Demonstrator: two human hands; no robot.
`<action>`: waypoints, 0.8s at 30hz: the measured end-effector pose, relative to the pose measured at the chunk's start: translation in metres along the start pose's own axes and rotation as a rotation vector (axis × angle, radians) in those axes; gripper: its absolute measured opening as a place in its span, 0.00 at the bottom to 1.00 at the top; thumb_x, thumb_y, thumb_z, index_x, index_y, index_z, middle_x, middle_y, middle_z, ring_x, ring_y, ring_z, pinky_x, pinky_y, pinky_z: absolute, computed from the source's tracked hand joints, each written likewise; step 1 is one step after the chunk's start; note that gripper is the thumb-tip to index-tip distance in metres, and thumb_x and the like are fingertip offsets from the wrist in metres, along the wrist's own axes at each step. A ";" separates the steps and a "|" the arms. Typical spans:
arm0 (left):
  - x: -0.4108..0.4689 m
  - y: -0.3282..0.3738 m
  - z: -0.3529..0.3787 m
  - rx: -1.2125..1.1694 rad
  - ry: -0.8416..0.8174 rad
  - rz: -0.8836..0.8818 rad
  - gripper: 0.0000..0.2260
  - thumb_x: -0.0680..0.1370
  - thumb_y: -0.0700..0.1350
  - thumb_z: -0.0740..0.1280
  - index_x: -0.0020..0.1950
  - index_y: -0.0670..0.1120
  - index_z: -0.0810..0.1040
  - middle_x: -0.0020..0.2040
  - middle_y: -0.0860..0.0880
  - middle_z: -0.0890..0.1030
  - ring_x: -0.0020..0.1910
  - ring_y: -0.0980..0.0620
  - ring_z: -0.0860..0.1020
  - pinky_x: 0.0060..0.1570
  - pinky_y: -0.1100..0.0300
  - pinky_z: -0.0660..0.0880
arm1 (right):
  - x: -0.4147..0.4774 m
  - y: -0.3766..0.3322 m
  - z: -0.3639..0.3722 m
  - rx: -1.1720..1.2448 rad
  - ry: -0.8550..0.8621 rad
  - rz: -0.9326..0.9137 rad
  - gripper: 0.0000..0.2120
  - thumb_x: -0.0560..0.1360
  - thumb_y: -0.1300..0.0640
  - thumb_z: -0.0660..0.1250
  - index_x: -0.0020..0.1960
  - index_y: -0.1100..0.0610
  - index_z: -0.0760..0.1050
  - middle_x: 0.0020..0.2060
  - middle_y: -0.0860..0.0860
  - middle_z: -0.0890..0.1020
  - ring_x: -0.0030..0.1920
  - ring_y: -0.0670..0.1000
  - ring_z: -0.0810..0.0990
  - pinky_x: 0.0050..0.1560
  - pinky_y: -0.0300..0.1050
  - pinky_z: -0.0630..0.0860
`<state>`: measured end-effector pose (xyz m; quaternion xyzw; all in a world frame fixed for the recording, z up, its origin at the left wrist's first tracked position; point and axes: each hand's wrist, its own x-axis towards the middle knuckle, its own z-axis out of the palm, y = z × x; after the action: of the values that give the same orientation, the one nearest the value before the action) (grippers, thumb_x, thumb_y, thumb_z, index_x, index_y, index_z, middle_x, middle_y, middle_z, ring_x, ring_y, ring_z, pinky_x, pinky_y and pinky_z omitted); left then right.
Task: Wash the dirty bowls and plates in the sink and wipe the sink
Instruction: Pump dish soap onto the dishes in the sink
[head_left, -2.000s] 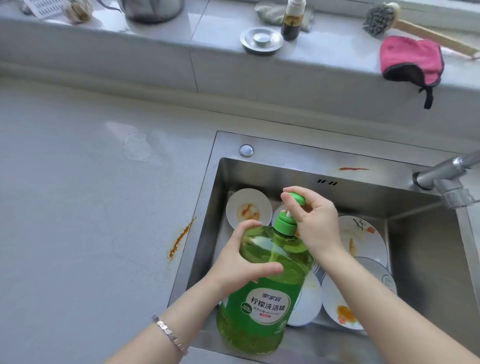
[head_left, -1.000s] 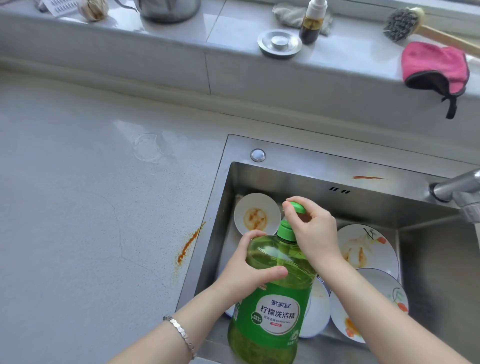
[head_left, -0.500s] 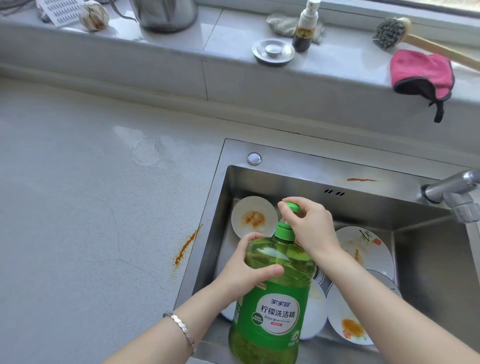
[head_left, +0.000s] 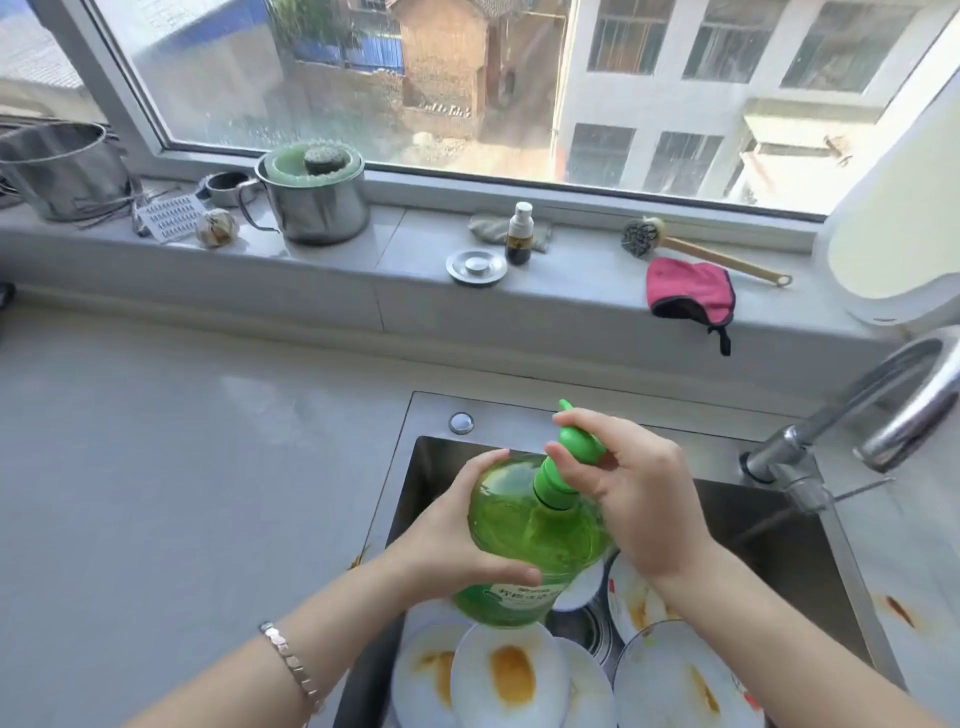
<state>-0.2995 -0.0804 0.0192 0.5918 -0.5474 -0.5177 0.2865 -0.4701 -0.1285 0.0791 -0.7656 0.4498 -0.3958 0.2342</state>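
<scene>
Since half a second ago the bottle (head_left: 540, 540) has risen and tipped away from the person, so its label is now mostly hidden, and the view has lifted to take in the window.

Left hand (head_left: 457, 535): forearm enters from the lower left, with a bracelet (head_left: 291, 660) on the wrist. The fingers curl round the far shoulder of the bottle and the thumb lies across its near side, so the hand grips the bottle.

Right hand (head_left: 634, 493): forearm enters from the lower right, with the wrist bent inward. Forefinger and thumb pinch the green pump (head_left: 576, 447) from above and below, and the remaining fingers are curled behind it. The spout points away from the person.

Both grips are held over the sink (head_left: 498, 410). Directly beneath them, on the sink floor, lie several white plates (head_left: 511, 675) smeared with orange sauce, overlapping one another. Whether any of them is a bowl cannot be told.

A faucet (head_left: 883, 400) stands to the right of the grips, and the grey counter (head_left: 182, 467) lies to their left. A pink cloth (head_left: 691, 291) and a brush (head_left: 644, 236) lie on the sill, well beyond the grips.
</scene>
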 end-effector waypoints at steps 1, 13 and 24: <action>0.006 0.006 -0.004 0.054 -0.009 -0.010 0.48 0.55 0.57 0.79 0.70 0.65 0.58 0.65 0.59 0.71 0.63 0.60 0.71 0.65 0.56 0.70 | 0.005 -0.001 -0.004 -0.023 0.015 -0.043 0.19 0.70 0.44 0.66 0.50 0.58 0.81 0.39 0.48 0.83 0.38 0.47 0.78 0.41 0.44 0.75; 0.065 0.020 -0.026 0.396 0.091 -0.298 0.16 0.75 0.50 0.65 0.61 0.46 0.74 0.52 0.50 0.78 0.50 0.53 0.77 0.55 0.57 0.75 | 0.109 0.041 0.018 -0.043 0.057 0.086 0.17 0.73 0.56 0.69 0.60 0.61 0.77 0.48 0.57 0.82 0.48 0.56 0.80 0.52 0.51 0.76; 0.119 0.014 -0.017 0.388 0.108 -0.315 0.05 0.77 0.47 0.62 0.51 0.50 0.73 0.43 0.53 0.78 0.41 0.53 0.77 0.39 0.64 0.73 | 0.135 0.076 0.005 -0.075 -0.140 0.173 0.34 0.72 0.44 0.67 0.72 0.52 0.58 0.52 0.48 0.74 0.53 0.46 0.73 0.54 0.46 0.71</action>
<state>-0.3046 -0.2000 0.0020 0.7404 -0.5217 -0.4087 0.1122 -0.4664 -0.2830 0.0753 -0.7581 0.5112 -0.3023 0.2693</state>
